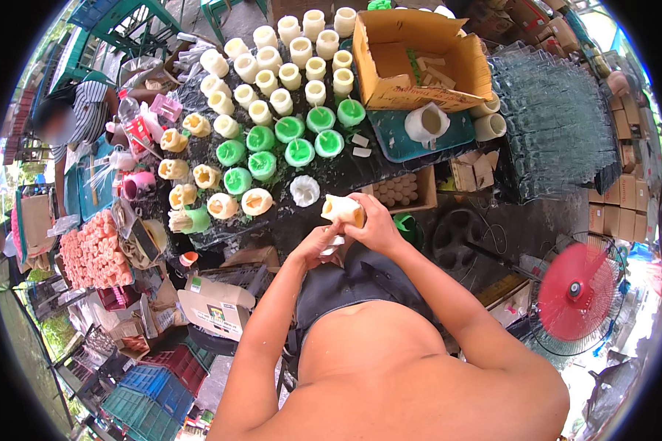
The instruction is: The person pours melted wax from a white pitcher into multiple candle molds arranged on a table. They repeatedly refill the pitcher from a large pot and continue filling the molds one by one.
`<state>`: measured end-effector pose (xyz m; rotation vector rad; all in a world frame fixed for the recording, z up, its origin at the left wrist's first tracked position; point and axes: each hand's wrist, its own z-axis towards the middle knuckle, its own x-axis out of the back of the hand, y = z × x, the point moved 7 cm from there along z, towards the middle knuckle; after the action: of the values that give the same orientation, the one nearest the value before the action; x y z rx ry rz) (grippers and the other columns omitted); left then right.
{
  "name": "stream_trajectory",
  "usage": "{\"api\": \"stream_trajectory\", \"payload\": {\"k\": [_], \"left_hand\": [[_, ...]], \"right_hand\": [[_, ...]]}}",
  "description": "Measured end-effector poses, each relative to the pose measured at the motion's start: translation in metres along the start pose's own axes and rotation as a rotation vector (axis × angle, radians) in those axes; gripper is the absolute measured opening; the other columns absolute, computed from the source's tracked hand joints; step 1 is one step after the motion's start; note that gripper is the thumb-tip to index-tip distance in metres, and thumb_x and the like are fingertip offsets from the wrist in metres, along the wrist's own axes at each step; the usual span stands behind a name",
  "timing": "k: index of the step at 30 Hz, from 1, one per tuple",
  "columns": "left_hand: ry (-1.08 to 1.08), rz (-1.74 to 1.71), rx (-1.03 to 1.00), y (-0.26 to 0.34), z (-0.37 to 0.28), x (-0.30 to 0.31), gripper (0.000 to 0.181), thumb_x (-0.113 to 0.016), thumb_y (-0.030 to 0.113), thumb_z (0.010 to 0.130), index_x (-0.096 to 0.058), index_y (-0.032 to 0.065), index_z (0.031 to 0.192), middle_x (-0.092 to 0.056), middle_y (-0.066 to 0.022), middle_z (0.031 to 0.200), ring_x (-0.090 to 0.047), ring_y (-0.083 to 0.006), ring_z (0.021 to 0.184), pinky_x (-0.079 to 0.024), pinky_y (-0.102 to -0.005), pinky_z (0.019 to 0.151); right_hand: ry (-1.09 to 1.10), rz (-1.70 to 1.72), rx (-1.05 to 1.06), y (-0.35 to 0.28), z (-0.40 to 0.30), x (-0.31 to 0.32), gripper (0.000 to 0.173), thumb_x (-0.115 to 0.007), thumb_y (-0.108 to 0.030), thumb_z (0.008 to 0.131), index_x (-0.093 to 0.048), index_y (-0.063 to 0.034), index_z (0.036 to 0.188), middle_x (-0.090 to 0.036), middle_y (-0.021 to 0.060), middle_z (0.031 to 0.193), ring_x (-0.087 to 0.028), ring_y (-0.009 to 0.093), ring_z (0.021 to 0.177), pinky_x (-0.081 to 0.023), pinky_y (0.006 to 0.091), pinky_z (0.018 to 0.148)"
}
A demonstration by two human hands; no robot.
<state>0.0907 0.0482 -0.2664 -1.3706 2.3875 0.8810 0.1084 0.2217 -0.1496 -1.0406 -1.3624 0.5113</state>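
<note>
Over my lap, my right hand (376, 223) grips a cream hollow piece (339, 208), perhaps a rubber mould, with a yellowish opening. My left hand (313, 246) meets its lower edge with the thumb and holds a white piece (332, 246) in its fingers; what that is, I cannot tell. Just beyond, at the table's near edge, sits a white lumpy mould (304, 191). To its left are cream pieces with irregular openings (256, 202). Behind it stand several moulds of green wax (299, 151) with thin sticks or wicks.
Rows of cream cylinders (289, 76) cover the table's far part. A cardboard box (419, 66) and white jug (427, 124) stand right of them, near stacked glassware (551, 116). A red fan (574, 289) is at right. Another person (91, 102) sits at far left, near pink pieces (96, 251).
</note>
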Motion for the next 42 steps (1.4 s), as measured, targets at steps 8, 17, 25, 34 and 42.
{"api": "stream_trajectory", "payload": {"k": [8, 17, 25, 34, 42], "left_hand": [[0.112, -0.519, -0.081, 0.052, -0.014, 0.019, 0.041, -0.058, 0.054, 0.106, -0.062, 0.0149, 0.094, -0.057, 0.0043, 0.074, -0.037, -0.005, 0.043, -0.022, -0.0224, 0.038], [0.452, 0.112, -0.292, 0.102, -0.017, 0.024, 0.022, -0.068, 0.034, 0.102, -0.067, 0.0117, 0.101, -0.065, 0.0002, 0.08, -0.056, -0.0081, 0.06, -0.041, -0.0259, 0.05], [0.659, 0.788, -0.441, 0.181, 0.007, -0.004, 0.037, -0.071, 0.035, 0.097, -0.071, -0.0009, 0.105, -0.076, -0.0224, 0.094, -0.076, -0.0342, 0.089, -0.057, -0.044, 0.081], [0.542, 0.723, -0.405, 0.164, 0.025, 0.017, 0.039, -0.068, 0.04, 0.102, -0.068, 0.0015, 0.109, -0.075, -0.0134, 0.09, -0.07, -0.0219, 0.076, -0.056, -0.039, 0.067], [0.407, -0.045, -0.202, 0.149, 0.02, 0.014, 0.026, -0.062, 0.038, 0.107, -0.062, 0.0119, 0.108, -0.059, 0.0021, 0.075, -0.046, -0.0062, 0.05, -0.029, -0.0234, 0.04]], "right_hand": [[0.036, -0.332, 0.113, 0.063, 0.089, -0.004, 0.053, -0.078, -0.024, 0.077, -0.063, -0.01, 0.125, -0.06, 0.0151, 0.113, -0.065, 0.036, 0.108, -0.057, 0.0474, 0.088], [0.004, -0.209, 0.214, 0.051, 0.106, 0.042, 0.067, -0.08, -0.044, 0.086, -0.059, -0.0092, 0.139, -0.061, 0.0157, 0.117, -0.063, 0.036, 0.114, -0.051, 0.0467, 0.099], [-0.061, -0.747, 0.438, 0.09, 0.154, 0.024, 0.011, -0.07, -0.019, 0.085, -0.07, -0.0118, 0.094, -0.067, 0.0051, 0.096, -0.064, 0.026, 0.095, -0.048, 0.0405, 0.085], [0.061, -0.725, 0.353, 0.098, 0.16, 0.03, 0.011, -0.069, -0.021, 0.084, -0.069, -0.0101, 0.082, -0.068, 0.0071, 0.083, -0.065, 0.026, 0.089, -0.047, 0.0401, 0.083], [-0.076, -0.557, 0.345, 0.027, 0.118, 0.028, 0.021, -0.071, -0.03, 0.09, -0.072, -0.011, 0.081, -0.071, 0.0066, 0.085, -0.066, 0.025, 0.085, -0.046, 0.0415, 0.079]]}}
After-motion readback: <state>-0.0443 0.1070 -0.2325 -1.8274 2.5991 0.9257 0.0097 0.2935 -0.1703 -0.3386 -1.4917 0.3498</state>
